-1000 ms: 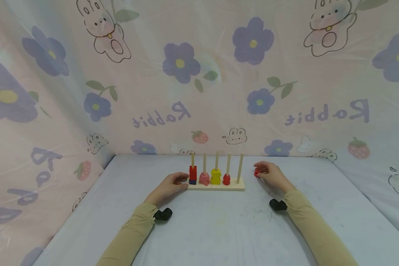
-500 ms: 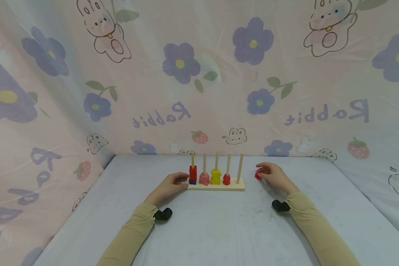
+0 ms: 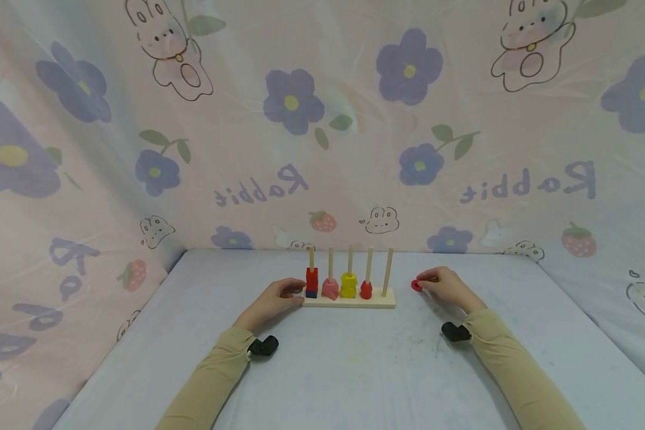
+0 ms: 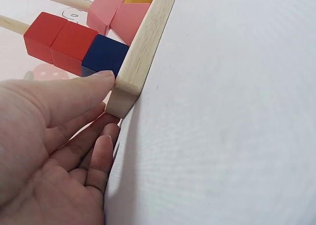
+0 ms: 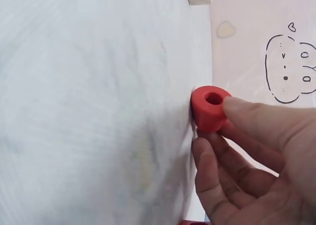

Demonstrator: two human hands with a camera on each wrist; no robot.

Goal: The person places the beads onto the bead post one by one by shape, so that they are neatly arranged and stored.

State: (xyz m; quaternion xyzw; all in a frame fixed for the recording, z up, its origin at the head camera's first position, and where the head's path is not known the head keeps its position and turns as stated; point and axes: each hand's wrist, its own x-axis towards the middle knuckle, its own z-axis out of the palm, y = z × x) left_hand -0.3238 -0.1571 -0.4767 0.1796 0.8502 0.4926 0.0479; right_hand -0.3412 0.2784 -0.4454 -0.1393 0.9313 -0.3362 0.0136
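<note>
At the middle of the table stands a wooden peg rack with several upright pegs. My left hand holds its left end; in the left wrist view the thumb lies over the base's end beside the blue block, fingers below. Two red square blocks sit on the blue one. In the head view, the other pegs carry pink pieces, yellow pieces and red pieces; the rightmost peg is bare. Right of the rack, my right hand pinches a red round bead, its hole showing.
Another red piece shows partly at the bottom edge of the right wrist view. A patterned curtain hangs behind the white-covered table. Black wrist cameras sit at both cuffs.
My right hand has shifted slightly right with the red bead, and its raised fingers have come down, so more of the bead shows. The left hand and rack have stayed put.
</note>
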